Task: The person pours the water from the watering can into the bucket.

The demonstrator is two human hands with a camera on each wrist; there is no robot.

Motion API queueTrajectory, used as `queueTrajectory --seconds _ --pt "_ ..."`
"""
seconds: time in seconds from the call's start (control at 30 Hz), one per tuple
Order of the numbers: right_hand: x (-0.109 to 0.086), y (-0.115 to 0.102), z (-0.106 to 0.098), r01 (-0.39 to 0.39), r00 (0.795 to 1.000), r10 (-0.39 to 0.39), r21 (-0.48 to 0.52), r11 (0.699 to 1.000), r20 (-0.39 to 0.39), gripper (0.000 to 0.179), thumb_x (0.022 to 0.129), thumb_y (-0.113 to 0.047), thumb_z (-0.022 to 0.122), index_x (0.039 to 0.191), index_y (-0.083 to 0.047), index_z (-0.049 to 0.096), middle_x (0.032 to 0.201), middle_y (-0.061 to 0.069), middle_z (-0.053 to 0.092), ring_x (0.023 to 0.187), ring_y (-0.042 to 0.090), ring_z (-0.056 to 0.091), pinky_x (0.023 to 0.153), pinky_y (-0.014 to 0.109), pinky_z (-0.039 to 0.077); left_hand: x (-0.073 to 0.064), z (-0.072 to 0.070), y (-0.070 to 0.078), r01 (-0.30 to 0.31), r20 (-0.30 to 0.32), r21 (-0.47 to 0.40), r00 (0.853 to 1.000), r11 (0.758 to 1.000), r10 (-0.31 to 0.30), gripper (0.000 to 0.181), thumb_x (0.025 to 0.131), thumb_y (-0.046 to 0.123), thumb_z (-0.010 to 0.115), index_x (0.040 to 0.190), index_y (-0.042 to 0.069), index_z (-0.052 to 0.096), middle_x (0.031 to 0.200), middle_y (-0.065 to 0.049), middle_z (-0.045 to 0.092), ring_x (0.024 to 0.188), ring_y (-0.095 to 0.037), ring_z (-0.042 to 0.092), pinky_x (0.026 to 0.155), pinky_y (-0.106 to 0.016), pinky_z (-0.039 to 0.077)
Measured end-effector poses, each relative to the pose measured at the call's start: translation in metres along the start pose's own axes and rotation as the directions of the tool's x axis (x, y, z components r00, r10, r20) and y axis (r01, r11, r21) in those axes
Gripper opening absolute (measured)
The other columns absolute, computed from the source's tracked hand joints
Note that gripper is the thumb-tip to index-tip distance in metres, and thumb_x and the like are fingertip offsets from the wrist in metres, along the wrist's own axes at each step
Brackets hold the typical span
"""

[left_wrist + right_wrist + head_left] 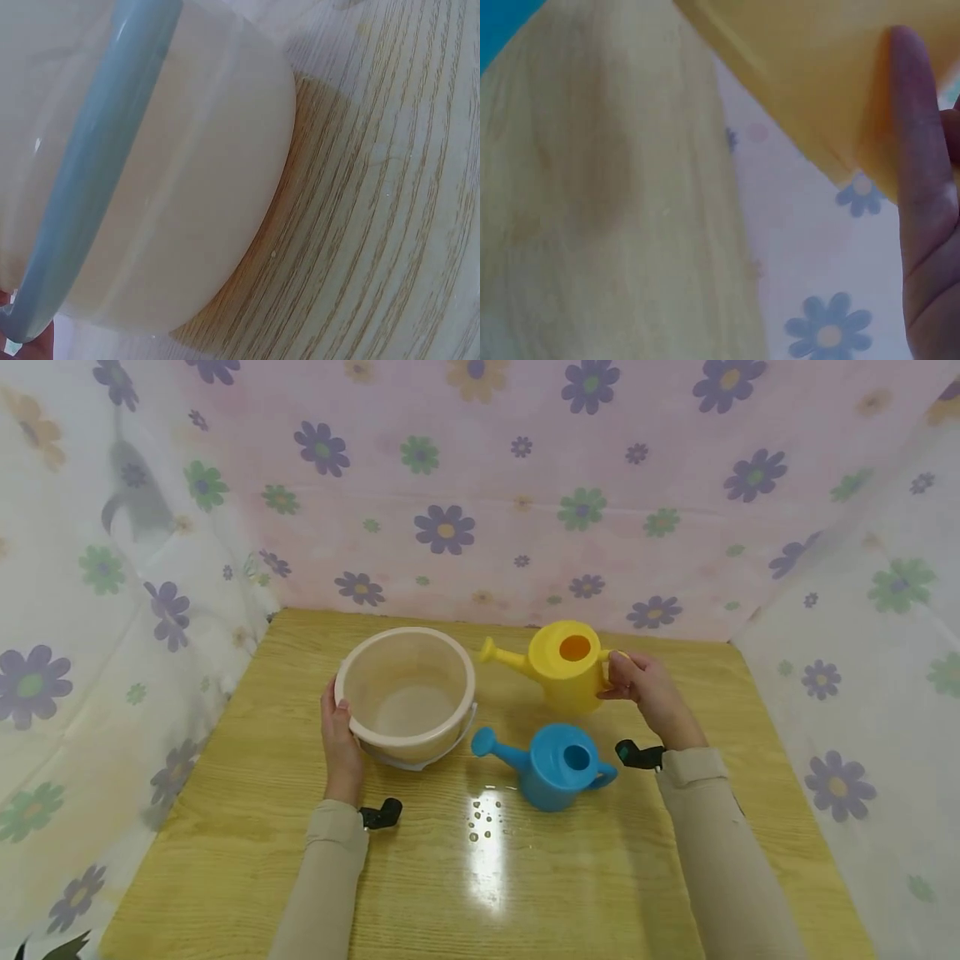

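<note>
A cream bucket (405, 735) stands at the left of the wooden table, and its pale handle (97, 165) hangs down the side. My left hand (343, 747) grips the bucket's left side, thumb at the rim and fingers along the outer wall. By its rear handle, a yellow watering can (551, 664) is held in my right hand (651, 693), its spout pointing left toward the bucket. In the right wrist view one finger lies straight along the yellow wall. Nearer to me stands a blue watering can (551, 772), its spout also pointing left, with neither hand on it.
Water drops (483, 820) dot the wooden table (420, 893) in front of the blue can. Flowered sheets (480, 485) hang behind the table and along both sides. A small black camera sits at each wrist.
</note>
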State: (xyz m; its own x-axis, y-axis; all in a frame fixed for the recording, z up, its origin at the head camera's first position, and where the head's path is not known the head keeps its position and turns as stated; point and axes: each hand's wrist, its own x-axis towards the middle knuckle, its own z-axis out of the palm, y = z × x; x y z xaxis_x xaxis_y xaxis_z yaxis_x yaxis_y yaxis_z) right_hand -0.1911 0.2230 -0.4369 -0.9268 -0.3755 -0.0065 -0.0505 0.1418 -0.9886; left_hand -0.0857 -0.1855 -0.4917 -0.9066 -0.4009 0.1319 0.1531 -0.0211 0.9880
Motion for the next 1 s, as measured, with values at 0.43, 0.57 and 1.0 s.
queueTrajectory --seconds 0.43,0.57,1.0 --pt "-0.006 0.059 -0.004 -0.132 0.986 0.109 0.191 0.973 0.125 0.040 0.098 -0.028 0.032 0.106 -0.001 0.060 0.093 0.013 0.065 0.088 0.027 0.058 0.080 0.044 0.046 0.000 -0.002 0.000 -0.006 0.005 -0.032 1.000 0.999 0.006 0.047 0.093 0.031 0.030 0.140 0.026 0.025 0.141 0.003 0.028 0.125 -0.027 0.031 0.099 -0.049 0.025" --pt "-0.011 0.075 -0.003 -0.167 0.978 0.131 0.224 0.960 0.165 0.040 0.098 -0.025 0.028 0.105 -0.002 0.061 0.089 0.010 0.066 0.084 0.025 0.058 0.082 0.044 0.045 -0.001 0.000 0.000 -0.006 0.009 -0.024 1.000 1.000 0.006 0.048 0.093 0.031 0.029 0.140 0.025 0.025 0.141 0.003 0.029 0.124 -0.028 0.032 0.099 -0.049 0.025" --pt "-0.016 0.111 -0.012 -0.280 0.955 0.194 0.461 0.842 0.225 0.036 0.099 -0.027 0.023 0.108 -0.018 0.057 0.099 -0.001 0.058 0.091 0.015 0.052 0.085 0.034 0.044 0.000 0.000 -0.002 -0.035 0.009 -0.016 0.999 0.999 0.035 0.049 0.093 0.030 0.029 0.140 0.022 0.025 0.140 0.002 0.029 0.124 -0.027 0.032 0.099 -0.049 0.026"
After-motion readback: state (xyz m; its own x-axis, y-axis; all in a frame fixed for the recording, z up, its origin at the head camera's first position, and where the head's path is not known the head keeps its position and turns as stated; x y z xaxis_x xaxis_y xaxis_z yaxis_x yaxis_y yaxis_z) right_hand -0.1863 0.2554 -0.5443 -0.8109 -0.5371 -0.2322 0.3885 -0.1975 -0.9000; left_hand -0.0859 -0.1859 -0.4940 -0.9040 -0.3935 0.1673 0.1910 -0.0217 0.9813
